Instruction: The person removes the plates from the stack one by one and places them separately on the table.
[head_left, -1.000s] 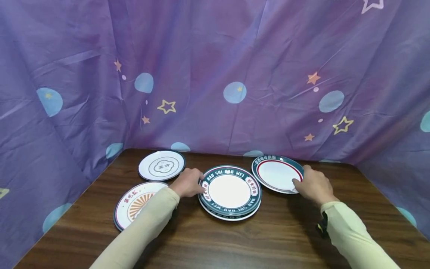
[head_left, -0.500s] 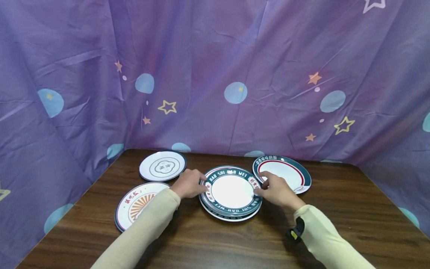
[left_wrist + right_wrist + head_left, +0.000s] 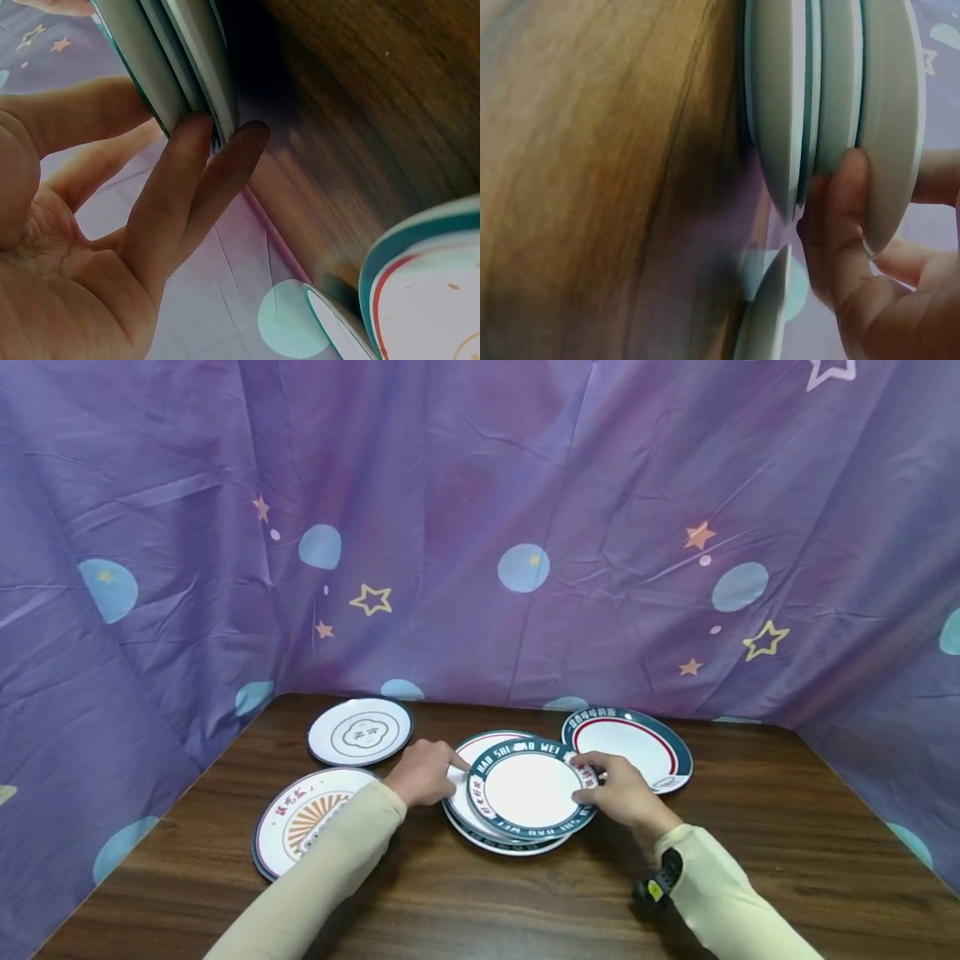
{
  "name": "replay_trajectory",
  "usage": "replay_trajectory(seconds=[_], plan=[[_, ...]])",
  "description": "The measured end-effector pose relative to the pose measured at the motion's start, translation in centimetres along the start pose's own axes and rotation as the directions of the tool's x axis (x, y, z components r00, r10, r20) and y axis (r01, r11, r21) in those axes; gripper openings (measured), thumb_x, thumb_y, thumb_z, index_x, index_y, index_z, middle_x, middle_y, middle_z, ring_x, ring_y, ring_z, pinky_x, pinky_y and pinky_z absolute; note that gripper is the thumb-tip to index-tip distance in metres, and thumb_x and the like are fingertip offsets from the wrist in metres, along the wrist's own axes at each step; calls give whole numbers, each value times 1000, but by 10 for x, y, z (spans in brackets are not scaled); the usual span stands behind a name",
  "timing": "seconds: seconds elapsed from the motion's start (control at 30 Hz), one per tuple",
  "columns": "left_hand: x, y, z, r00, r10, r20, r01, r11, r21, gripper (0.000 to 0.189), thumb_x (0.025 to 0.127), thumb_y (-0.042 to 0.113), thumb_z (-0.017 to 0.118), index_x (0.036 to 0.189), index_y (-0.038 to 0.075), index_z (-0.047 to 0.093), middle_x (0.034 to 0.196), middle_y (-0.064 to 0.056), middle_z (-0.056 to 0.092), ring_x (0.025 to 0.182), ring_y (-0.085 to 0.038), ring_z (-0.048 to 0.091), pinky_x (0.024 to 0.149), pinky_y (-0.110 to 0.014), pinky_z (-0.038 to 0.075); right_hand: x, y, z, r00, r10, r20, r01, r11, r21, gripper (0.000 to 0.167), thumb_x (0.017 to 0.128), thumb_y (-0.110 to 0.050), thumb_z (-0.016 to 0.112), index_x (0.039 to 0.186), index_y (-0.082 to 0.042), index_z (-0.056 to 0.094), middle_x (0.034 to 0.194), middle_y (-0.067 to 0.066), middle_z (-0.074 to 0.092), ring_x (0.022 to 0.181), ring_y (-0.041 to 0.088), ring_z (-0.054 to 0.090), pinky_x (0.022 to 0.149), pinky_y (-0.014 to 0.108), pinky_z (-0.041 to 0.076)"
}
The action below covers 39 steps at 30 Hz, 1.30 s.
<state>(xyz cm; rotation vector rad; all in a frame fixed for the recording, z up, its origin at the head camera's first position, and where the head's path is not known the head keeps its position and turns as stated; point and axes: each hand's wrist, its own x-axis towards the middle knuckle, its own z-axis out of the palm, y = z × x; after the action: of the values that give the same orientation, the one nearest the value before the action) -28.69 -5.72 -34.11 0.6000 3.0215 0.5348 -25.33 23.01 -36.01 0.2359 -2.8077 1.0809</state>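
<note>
My right hand (image 3: 626,793) pinches a white plate with a green lettered rim (image 3: 528,789) at its right edge. This plate sits tilted and shifted right over a stack of plates (image 3: 463,802). In the right wrist view, a gap shows between the pinched plate (image 3: 891,112) and those beneath, with fingertips on its underside. My left hand (image 3: 423,772) holds the stack's left edge. In the left wrist view, its fingers (image 3: 176,172) lie against the rims of the stacked plates (image 3: 199,67).
A red-ringed plate with green rim (image 3: 630,752) stands behind my right hand. Left of the stack lie a plate with an orange sunburst (image 3: 288,831) and one with a black outline emblem (image 3: 363,732). The wooden table (image 3: 480,910) ends at a purple curtain (image 3: 450,652).
My right hand came left from the red-ringed plate to the stack's right edge. Now the top green-rimmed plate has slid right and lifted slightly. My left hand stayed at the stack.
</note>
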Motion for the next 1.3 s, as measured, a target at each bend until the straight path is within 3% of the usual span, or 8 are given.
replay_trajectory(seconds=[0.2, 0.43, 0.67, 0.83, 0.97, 1.07, 1.3], plan=[[-1, 1, 1, 1000, -17, -3, 17, 1000, -16, 42, 72, 2, 73, 111, 16, 78, 122, -12, 73, 112, -32, 65, 97, -44, 52, -4, 8, -5, 993, 116, 38, -121, 964, 235, 54, 74, 3, 75, 127, 5, 64, 123, 25, 65, 69, 14, 55, 53, 29, 50], [-3, 0, 0, 999, -47, -18, 47, 998, -45, 35, 72, 4, 75, 106, 9, 78, 117, -11, 75, 115, -33, 64, 102, -44, 51, -5, 10, -14, 981, 177, 77, -193, 933, 305, 57, 79, 1, 72, 135, 3, 60, 128, 22, 62, 70, 10, 56, 58, 26, 53], [-3, 1, -1, 999, -37, -4, 37, 998, -50, 33, 74, 4, 74, 107, 8, 78, 117, -10, 75, 118, -33, 63, 104, -44, 49, -11, 13, -23, 965, 211, 153, -258, 862, 436, 59, 84, 4, 66, 142, 5, 51, 120, 18, 62, 76, 9, 64, 66, 30, 59], [-3, 2, -2, 999, -34, -8, 33, 998, -45, 34, 74, 3, 74, 107, 8, 78, 117, -10, 75, 118, -34, 63, 105, -44, 49, -17, 18, -33, 962, 217, 163, -267, 861, 432, 59, 87, 0, 67, 143, 4, 50, 132, 20, 57, 78, 8, 63, 67, 29, 58], [-3, 1, -1, 999, -45, -8, 44, 998, -47, 35, 74, 4, 74, 109, 8, 77, 118, -11, 75, 118, -34, 63, 105, -45, 49, -22, 25, -40, 961, 220, 169, -272, 864, 423, 60, 87, -2, 68, 144, 3, 49, 131, 17, 57, 78, 8, 62, 66, 29, 57], [-3, 1, -1, 999, -54, -2, 54, 997, -49, 36, 75, 4, 74, 110, 8, 77, 118, -11, 74, 118, -33, 64, 105, -45, 49, -25, 32, -44, 957, 225, 185, -284, 856, 431, 62, 88, -2, 68, 146, 3, 46, 127, 14, 57, 79, 8, 62, 68, 30, 58], [-3, 0, 0, 999, -49, -7, 48, 998, -41, 35, 75, 5, 74, 109, 8, 77, 117, -10, 75, 113, -31, 65, 102, -43, 51, -35, 45, -51, 945, 249, 210, -320, 833, 451, 64, 88, -4, 70, 147, 1, 46, 142, 14, 49, 79, 8, 62, 71, 31, 58]])
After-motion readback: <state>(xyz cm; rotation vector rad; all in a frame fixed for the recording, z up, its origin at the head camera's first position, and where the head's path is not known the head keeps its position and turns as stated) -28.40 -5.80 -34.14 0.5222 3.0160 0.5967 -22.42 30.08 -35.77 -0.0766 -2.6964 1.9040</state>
